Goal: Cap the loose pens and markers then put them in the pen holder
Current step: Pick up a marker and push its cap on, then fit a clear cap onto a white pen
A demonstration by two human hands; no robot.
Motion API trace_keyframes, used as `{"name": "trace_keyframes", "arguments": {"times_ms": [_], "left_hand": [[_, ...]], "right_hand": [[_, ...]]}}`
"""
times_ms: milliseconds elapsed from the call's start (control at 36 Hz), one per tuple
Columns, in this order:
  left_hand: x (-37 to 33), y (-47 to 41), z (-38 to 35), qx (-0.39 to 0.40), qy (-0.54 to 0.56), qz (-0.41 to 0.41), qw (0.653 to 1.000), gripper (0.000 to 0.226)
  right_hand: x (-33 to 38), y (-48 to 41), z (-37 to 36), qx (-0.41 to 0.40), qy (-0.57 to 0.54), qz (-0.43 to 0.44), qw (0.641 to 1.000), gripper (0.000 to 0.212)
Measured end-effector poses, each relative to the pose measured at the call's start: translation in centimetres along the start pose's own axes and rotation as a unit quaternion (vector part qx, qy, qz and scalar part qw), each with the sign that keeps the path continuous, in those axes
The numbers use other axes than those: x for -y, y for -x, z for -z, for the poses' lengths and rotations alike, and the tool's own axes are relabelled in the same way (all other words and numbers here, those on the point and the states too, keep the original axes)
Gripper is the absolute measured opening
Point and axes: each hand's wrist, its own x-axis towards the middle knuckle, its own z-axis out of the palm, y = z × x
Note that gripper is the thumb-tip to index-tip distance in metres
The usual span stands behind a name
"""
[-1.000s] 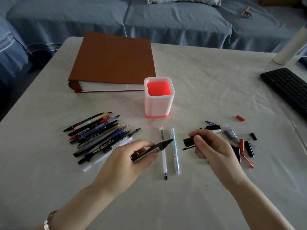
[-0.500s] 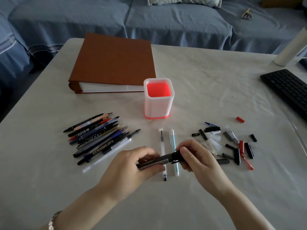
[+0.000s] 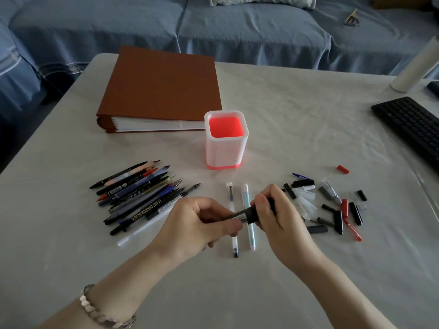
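Observation:
My left hand [image 3: 197,224] grips the barrel of a black marker [image 3: 242,214] near the table's front middle. My right hand [image 3: 275,217] is closed around the black cap on the marker's right end. A white pen holder [image 3: 226,150] with a red inside and red base stands upright behind the hands. A pile of uncapped pens and markers [image 3: 140,193] lies to the left. Two capped pens, a clear one [image 3: 234,241] and a light blue one [image 3: 251,236], lie under the hands. Loose caps [image 3: 337,210], black, red, clear and grey, are scattered to the right.
A brown binder [image 3: 161,89] lies at the back left of the white table. A black keyboard [image 3: 413,124] sits at the right edge, with a white cylinder [image 3: 418,67] behind it. One red cap [image 3: 342,169] lies apart. A blue sofa runs behind the table.
My right hand brought the black cap from the cap pile to the marker's tip and pushed it on. Both hands now hold the marker together, slightly farther right.

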Motion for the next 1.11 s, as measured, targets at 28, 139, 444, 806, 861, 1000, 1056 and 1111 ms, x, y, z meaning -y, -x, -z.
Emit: {"name": "trace_keyframes", "arguments": {"times_ms": [28,139,444,806,861,1000,1056,1111], "left_hand": [[0.0,0.0,0.0,-0.003,-0.014,-0.007,1.0,0.007],[0.4,0.1,0.5,-0.004,-0.144,-0.073,0.987,0.013],[6.9,1.2,7.3,-0.202,-0.537,-0.097,0.813,0.016],[8.8,0.5,7.3,-0.155,-0.548,-0.06,0.82,0.035],[8.3,0.6,6.8,-0.153,-0.54,-0.059,0.826,0.04],[7.5,0.3,5.8,-0.168,-0.482,-0.079,0.856,0.033],[6.8,0.1,5.1,-0.179,-0.436,-0.088,0.877,0.029],[6.1,0.0,4.3,-0.188,-0.39,-0.086,0.897,0.026]], "right_hand": [[-0.1,-0.1,-0.1,-0.004,-0.013,-0.011,1.0,0.028],[-0.2,-0.3,-0.7,-0.004,-0.073,-0.057,0.996,0.02],[-1.0,-3.0,-0.3,-0.033,-0.124,-0.134,0.983,0.029],[-2.7,-5.6,-5.2,0.001,0.304,-0.026,0.952,0.046],[-3.0,-5.3,-4.8,-0.006,0.335,-0.001,0.942,0.044],[-4.0,-4.5,-0.6,-0.073,0.343,0.011,0.937,0.03],[-4.9,-4.3,2.0,-0.099,0.351,-0.014,0.931,0.023],[-5.8,-4.0,4.4,-0.121,0.367,-0.044,0.921,0.022]]}}
